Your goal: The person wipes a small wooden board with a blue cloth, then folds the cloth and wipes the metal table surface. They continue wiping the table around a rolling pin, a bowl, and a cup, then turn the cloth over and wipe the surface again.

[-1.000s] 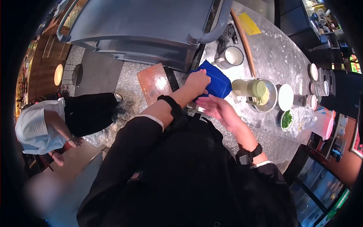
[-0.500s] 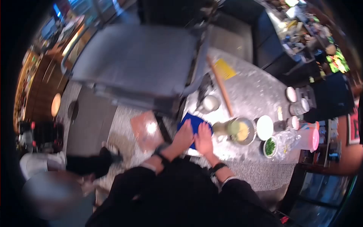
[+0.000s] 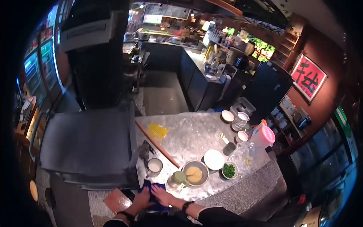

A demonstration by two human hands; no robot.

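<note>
A dark blue cloth (image 3: 160,204) lies at the near left corner of the grey worktop (image 3: 189,130). My left hand (image 3: 142,199) rests on the left part of the cloth, its fingers not clearly visible. Flat on the cloth beside it is my right hand (image 3: 162,193), with its fingers stretched forward. Just beyond my hands are a mug of white contents (image 3: 154,165) and a jar with a green lid (image 3: 177,178). A metal bowl with a yellow mixture (image 3: 195,173) stands to the right of the jar.
A wooden rolling pin (image 3: 158,145) and a yellow scraper (image 3: 157,131) lie toward the back left. White bowl (image 3: 214,159), chopped greens (image 3: 228,170), stacked bowls (image 3: 240,121) and a pink-lidded container (image 3: 265,137) stand right. A grey cart (image 3: 87,143) adjoins the left edge.
The view has tilted up and turned right, so the worktop and my hands appear lower and further left. Both hands are still on the cloth. The person at lower left is out of view.
</note>
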